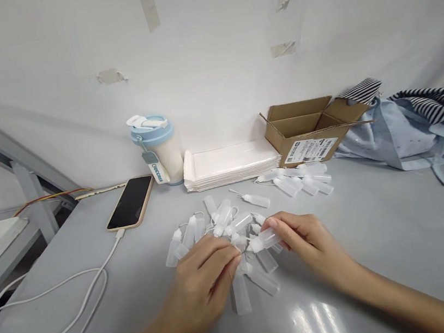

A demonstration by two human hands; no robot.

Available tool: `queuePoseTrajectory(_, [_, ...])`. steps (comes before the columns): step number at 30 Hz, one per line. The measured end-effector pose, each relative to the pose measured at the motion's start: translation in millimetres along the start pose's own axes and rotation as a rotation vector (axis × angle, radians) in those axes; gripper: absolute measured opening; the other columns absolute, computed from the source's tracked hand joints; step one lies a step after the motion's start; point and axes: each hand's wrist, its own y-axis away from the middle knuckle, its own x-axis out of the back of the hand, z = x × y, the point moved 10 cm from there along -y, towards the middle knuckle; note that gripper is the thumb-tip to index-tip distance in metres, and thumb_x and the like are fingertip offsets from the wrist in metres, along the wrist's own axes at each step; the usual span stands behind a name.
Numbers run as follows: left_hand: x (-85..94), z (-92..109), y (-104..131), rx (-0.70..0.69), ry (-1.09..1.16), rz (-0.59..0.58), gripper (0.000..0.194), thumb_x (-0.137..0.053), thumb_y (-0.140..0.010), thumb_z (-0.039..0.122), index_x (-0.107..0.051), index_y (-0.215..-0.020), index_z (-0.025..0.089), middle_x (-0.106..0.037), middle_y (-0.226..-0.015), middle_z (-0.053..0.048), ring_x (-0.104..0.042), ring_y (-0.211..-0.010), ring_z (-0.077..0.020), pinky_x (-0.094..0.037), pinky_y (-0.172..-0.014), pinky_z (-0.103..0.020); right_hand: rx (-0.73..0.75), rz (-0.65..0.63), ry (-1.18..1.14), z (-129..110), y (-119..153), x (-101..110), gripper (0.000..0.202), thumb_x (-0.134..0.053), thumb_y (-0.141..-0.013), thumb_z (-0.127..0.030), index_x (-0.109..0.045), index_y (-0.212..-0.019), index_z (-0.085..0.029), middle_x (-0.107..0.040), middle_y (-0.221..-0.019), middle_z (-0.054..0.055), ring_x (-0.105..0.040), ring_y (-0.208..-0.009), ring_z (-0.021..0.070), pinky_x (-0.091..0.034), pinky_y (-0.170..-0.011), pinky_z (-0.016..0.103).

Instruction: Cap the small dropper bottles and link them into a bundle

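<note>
My right hand holds a small translucent plastic bottle between thumb and fingers, its white cap end pointing left. Close by on the left, my left hand is closed in a pinch at that cap end; what its fingertips grip is too small to make out. Around and beneath both hands lies a loose pile of similar bottles, several with thin looped cords. Farther back, a second group of bottles rests in front of the cardboard box, with a single bottle to its left.
Behind the bottles stand a blue-lidded cup, a stack of white envelopes and an open cardboard box. A phone with a white cable lies left on the grey table. A light-blue bag sits at right.
</note>
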Motion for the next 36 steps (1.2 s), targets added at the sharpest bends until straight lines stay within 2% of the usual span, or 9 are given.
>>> queuePoseTrajectory(9, [5.1, 8, 1, -0.031, -0.016, 0.084, 0.017, -0.052, -0.083, 0.001, -0.062, -0.087, 0.015, -0.062, -0.077, -0.004, -0.057, -0.068, -0.0138, -0.049, -0.062, -0.026, 0.003, 0.006, -0.054, -2, 3, -6, 0.036, -0.038, -0.092, -0.038, -0.057, -0.069, -0.017, -0.039, -0.053, -0.005, -0.039, -0.049, 0.0093, -0.030, -0.048, 0.021])
queuePoseTrajectory(16, [0.2, 17, 3, -0.094, -0.016, 0.060, 0.022, -0.050, -0.080, -0.004, -0.060, -0.089, 0.014, -0.060, -0.074, -0.006, -0.053, -0.067, -0.0157, -0.048, -0.059, -0.030, 0.041, 0.007, -0.030, -4, 7, -9, 0.033, -0.038, -0.093, -0.037, -0.060, -0.078, -0.018, -0.047, -0.057, -0.002, -0.042, -0.052, 0.0113, -0.033, -0.050, 0.022])
queuePoseTrajectory(21, [-1.3, 21, 6, -0.137, -0.031, 0.086, 0.024, -0.051, -0.079, -0.007, -0.059, -0.092, 0.012, -0.060, -0.076, -0.007, -0.054, -0.070, -0.0164, -0.049, -0.061, -0.030, 0.043, -0.032, -0.025, -5, 7, -12, 0.033, -0.038, -0.093, -0.036, -0.058, -0.076, -0.017, -0.044, -0.058, -0.003, -0.041, -0.053, 0.0104, -0.033, -0.052, 0.021])
queuePoseTrajectory(25, [2.3, 21, 8, -0.119, -0.016, 0.131, 0.026, -0.052, -0.079, -0.007, -0.058, -0.096, 0.012, -0.060, -0.080, -0.007, -0.055, -0.075, -0.0174, -0.049, -0.063, -0.031, 0.040, -0.085, -0.041, -6, 5, -12, 0.036, -0.037, -0.093, -0.037, -0.056, -0.070, -0.017, -0.040, -0.055, -0.004, -0.040, -0.051, 0.0091, -0.031, -0.050, 0.021])
queuePoseTrajectory(31, [5.6, 20, 4, -0.091, -0.060, 0.133, 0.022, -0.054, -0.080, -0.001, -0.059, -0.095, 0.014, -0.060, -0.079, -0.006, -0.055, -0.074, -0.0170, -0.049, -0.064, -0.031, -0.072, -0.083, -0.120, 1, 1, -7, 0.038, -0.040, -0.091, -0.043, -0.060, -0.072, -0.016, -0.034, -0.050, -0.006, -0.032, -0.047, 0.0089, -0.026, -0.046, 0.023])
queuePoseTrajectory(33, [5.9, 18, 4, -0.076, -0.067, 0.132, 0.020, -0.054, -0.082, 0.001, -0.059, -0.093, 0.016, -0.060, -0.078, -0.005, -0.055, -0.073, -0.0165, -0.049, -0.064, -0.031, -0.075, -0.082, -0.114, 2, 1, -8, 0.040, -0.039, -0.090, -0.044, -0.057, -0.068, -0.016, -0.033, -0.050, -0.006, -0.032, -0.047, 0.0090, -0.025, -0.046, 0.023])
queuePoseTrajectory(36, [3.8, 18, 6, -0.090, -0.062, 0.134, 0.019, -0.053, -0.081, -0.001, -0.058, -0.090, 0.016, -0.060, -0.076, -0.004, -0.054, -0.071, -0.0161, -0.048, -0.063, -0.031, -0.046, -0.091, -0.074, 2, -1, -10, 0.044, -0.038, -0.091, -0.044, -0.045, -0.057, -0.018, -0.028, -0.052, -0.006, -0.028, -0.048, 0.0084, -0.024, -0.047, 0.023])
